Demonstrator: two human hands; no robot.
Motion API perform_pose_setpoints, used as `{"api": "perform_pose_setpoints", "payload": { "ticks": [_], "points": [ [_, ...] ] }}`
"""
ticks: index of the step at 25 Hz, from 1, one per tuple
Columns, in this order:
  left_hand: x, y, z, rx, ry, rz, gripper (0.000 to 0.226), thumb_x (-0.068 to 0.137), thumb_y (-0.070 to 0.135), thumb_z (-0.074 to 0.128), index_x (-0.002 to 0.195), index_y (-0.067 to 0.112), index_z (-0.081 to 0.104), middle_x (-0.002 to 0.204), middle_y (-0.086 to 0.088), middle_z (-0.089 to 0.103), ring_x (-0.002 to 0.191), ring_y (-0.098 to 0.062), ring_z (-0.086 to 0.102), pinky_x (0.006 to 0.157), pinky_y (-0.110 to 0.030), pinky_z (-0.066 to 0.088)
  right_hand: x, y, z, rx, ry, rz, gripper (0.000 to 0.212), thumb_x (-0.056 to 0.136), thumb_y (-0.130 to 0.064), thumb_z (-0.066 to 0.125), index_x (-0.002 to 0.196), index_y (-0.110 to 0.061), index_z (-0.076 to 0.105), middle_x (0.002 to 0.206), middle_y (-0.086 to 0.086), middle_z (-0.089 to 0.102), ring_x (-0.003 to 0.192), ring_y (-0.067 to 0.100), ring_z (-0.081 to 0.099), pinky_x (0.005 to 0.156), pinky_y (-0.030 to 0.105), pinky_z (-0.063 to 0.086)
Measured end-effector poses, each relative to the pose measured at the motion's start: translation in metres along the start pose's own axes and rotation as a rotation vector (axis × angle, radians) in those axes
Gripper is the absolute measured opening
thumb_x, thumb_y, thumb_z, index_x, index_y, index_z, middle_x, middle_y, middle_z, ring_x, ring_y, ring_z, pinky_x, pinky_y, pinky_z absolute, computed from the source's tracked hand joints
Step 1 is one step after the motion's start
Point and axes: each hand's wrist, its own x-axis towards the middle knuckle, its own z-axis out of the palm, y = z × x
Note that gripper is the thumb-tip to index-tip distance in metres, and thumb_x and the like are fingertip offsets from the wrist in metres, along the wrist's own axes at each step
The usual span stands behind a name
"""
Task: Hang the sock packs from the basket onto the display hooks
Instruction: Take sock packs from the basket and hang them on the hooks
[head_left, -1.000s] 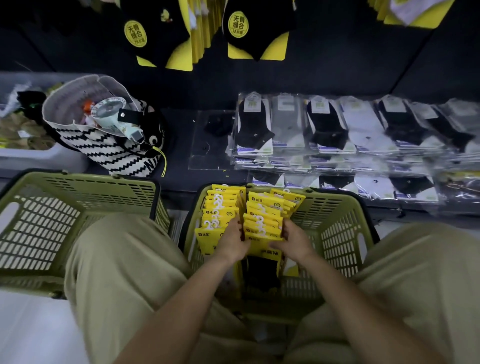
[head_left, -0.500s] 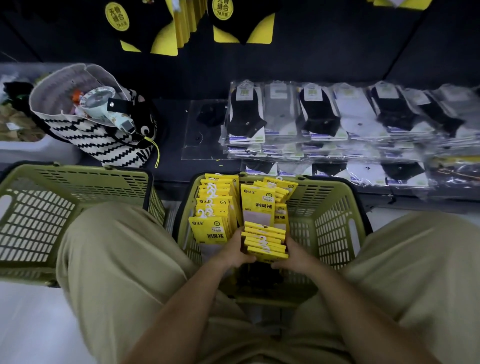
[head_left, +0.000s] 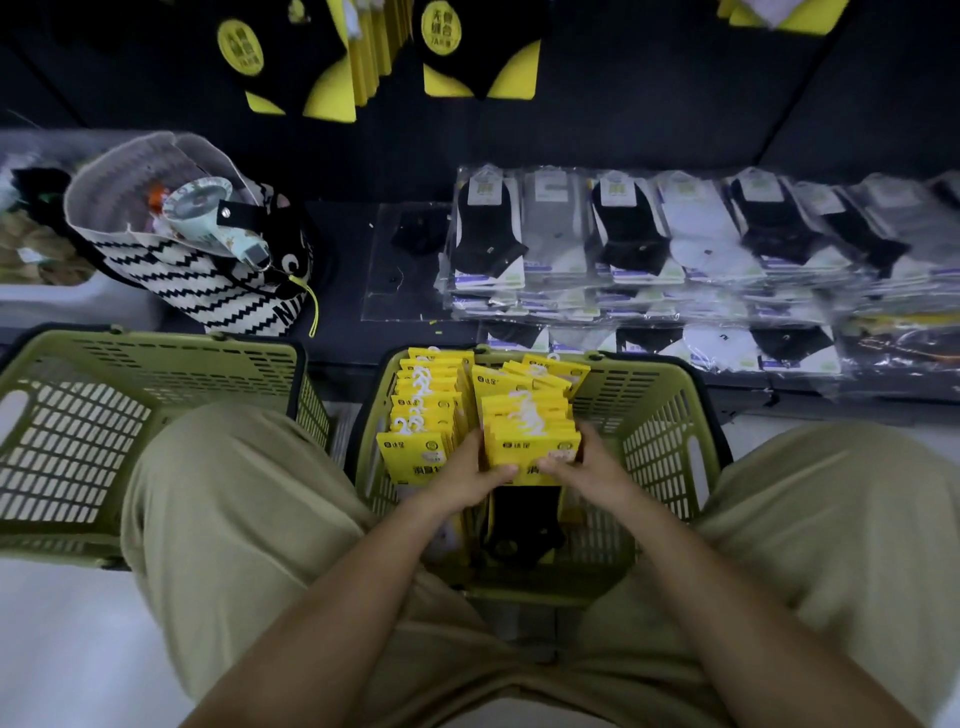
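A green basket (head_left: 665, 431) stands between my knees with two rows of yellow sock packs upright in it. My left hand (head_left: 467, 478) and my right hand (head_left: 587, 470) grip a bundle of several yellow sock packs (head_left: 532, 436) from both sides, over the right row. White hanger hooks show on top of the bundle. The left row of packs (head_left: 423, 410) stays in the basket beside my left hand. Yellow and black sock packs (head_left: 291, 57) hang on the dark display wall at the top; the hooks themselves are hidden.
A second green basket (head_left: 156, 374) sits to the left, partly under my left knee. A zigzag-patterned bag (head_left: 208, 280) holding a small fan stands behind it. Bagged ankle socks (head_left: 649, 239) lie in rows on the low dark shelf ahead.
The bundle lay flat and low between my hands half a second ago; now it stands upright and higher, faces toward me. The camera view has shifted a little.
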Motion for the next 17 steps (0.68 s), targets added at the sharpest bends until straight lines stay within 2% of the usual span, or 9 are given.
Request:
{"api": "perform_pose_setpoints", "payload": {
  "ticks": [3,6,9,11,14,16,17],
  "points": [
    [0.002,0.036,-0.02,-0.195,0.1,0.072,0.055,0.083,0.026,0.068,0.13,0.016,0.042,0.129,-0.005,0.055,0.11,-0.013,0.052,0.09,-0.024,0.042,0.005,-0.045,-0.017,0.097,0.196,-0.105,0.055,0.07,-0.022,0.081,0.112,-0.011,0.047,0.097,-0.006,0.06,0.091,0.011,0.059,0.076,0.024,0.047],
    [0.001,0.075,-0.033,-0.387,0.17,0.211,0.031,0.084,0.023,0.067,0.11,0.026,0.052,0.111,0.004,0.066,0.095,-0.006,0.065,0.077,-0.019,0.052,0.005,-0.091,-0.028,0.145,0.269,-0.214,0.032,0.071,-0.023,0.08,0.095,-0.015,0.06,0.09,-0.003,0.068,0.083,0.01,0.063,0.074,0.025,0.051],
    [-0.002,0.119,-0.054,-0.484,0.245,0.309,0.027,0.081,0.022,0.07,0.101,0.031,0.054,0.092,0.015,0.071,0.084,0.0,0.068,0.065,-0.013,0.052,0.003,-0.139,-0.04,0.246,0.298,-0.323,0.016,0.075,-0.018,0.076,0.085,-0.023,0.064,0.08,-0.013,0.069,0.071,-0.002,0.065,0.061,0.012,0.05],
    [-0.007,0.149,-0.074,-0.487,0.276,0.369,0.032,0.078,0.024,0.073,0.102,0.032,0.053,0.091,0.016,0.071,0.086,-0.002,0.068,0.065,-0.014,0.052,0.0,-0.172,-0.049,0.305,0.285,-0.394,0.012,0.077,-0.015,0.074,0.08,-0.024,0.067,0.07,-0.016,0.07,0.064,-0.006,0.065,0.053,0.008,0.047],
    [-0.013,0.189,-0.102,-0.461,0.359,0.459,0.031,0.078,0.022,0.072,0.101,0.031,0.053,0.096,0.011,0.069,0.087,-0.004,0.068,0.067,-0.017,0.053,0.0,-0.22,-0.064,0.332,0.255,-0.471,0.009,0.077,-0.015,0.074,0.08,-0.023,0.07,0.071,-0.014,0.072,0.069,0.0,0.068,0.057,0.012,0.051],
    [-0.017,0.212,-0.121,-0.449,0.402,0.507,0.03,0.083,0.029,0.066,0.111,0.025,0.053,0.108,0.005,0.066,0.097,-0.01,0.065,0.078,-0.024,0.054,0.0,-0.251,-0.072,0.323,0.24,-0.538,0.008,0.078,-0.016,0.072,0.078,-0.024,0.07,0.074,-0.014,0.073,0.071,0.001,0.069,0.06,0.013,0.052],
    [-0.021,0.223,-0.129,-0.443,0.401,0.538,0.038,0.082,0.038,0.063,0.116,0.022,0.053,0.113,0.003,0.065,0.102,-0.013,0.064,0.083,-0.028,0.053,0.001,-0.265,-0.075,0.312,0.244,-0.572,0.008,0.079,-0.017,0.071,0.078,-0.024,0.07,0.074,-0.015,0.073,0.072,0.001,0.069,0.061,0.014,0.052]
  ]
}}
